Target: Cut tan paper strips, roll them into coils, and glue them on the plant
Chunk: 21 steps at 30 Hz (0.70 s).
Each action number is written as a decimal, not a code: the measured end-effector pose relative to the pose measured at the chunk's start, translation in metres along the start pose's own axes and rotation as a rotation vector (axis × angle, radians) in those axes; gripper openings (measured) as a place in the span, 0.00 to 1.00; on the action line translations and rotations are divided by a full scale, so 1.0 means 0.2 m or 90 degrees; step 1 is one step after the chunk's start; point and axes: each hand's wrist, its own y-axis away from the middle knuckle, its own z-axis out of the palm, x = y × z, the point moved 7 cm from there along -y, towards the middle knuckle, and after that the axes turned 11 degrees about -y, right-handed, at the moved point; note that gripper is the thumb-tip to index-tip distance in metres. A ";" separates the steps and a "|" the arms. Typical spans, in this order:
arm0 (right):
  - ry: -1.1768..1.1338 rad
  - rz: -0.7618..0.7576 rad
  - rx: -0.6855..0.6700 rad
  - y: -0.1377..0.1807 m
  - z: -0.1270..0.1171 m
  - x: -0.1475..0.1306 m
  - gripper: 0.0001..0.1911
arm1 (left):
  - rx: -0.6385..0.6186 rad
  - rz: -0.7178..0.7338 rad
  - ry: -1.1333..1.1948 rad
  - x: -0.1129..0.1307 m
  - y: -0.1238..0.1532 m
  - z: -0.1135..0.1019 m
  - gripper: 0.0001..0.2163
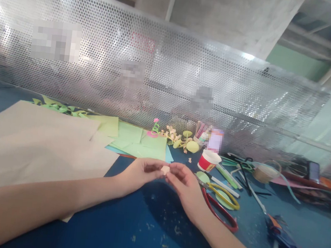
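Note:
A small pale peach piece of folded paper (165,170) is pinched between my two hands, above the blue tabletop. My left hand (143,173) grips it from the left, thumb and fingers closed. From the right, the fingertips of my right hand (185,188) close on the same piece. Just beyond my right hand lie scissors (223,196) with one yellow and one red handle, partly covered by that hand. Pale green paper discs (203,177) lie by the scissors.
Large beige paper sheets (40,141) cover the left side, with green sheets (139,141) behind. A red and white paper cup (209,161) stands beyond my right hand. To the right are a blue glue gun (292,246) and a small basket (266,172). A perforated metal screen (171,69) borders the back.

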 end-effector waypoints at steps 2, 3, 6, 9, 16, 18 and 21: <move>0.034 -0.020 0.001 0.00 0.00 -0.01 0.12 | -0.006 0.004 -0.008 0.00 0.00 0.00 0.13; 0.045 -0.029 0.001 0.00 0.00 -0.01 0.11 | -0.009 0.006 -0.016 0.00 0.00 0.00 0.12; 0.045 -0.036 -0.003 0.00 0.00 -0.01 0.09 | -0.012 0.003 -0.026 0.00 0.00 0.01 0.13; -0.001 -0.007 0.009 0.00 -0.01 0.00 0.10 | -0.013 0.006 -0.017 0.00 0.00 0.01 0.13; 0.000 0.000 0.008 -0.01 -0.01 0.01 0.12 | 0.051 -0.013 -0.042 0.00 0.00 -0.04 0.13; 0.031 -0.015 0.011 -0.01 -0.01 0.00 0.11 | 0.036 -0.012 -0.032 0.00 0.00 -0.03 0.13; 0.072 -0.040 0.013 0.00 -0.01 -0.02 0.10 | 0.012 -0.010 -0.017 0.00 0.00 -0.01 0.14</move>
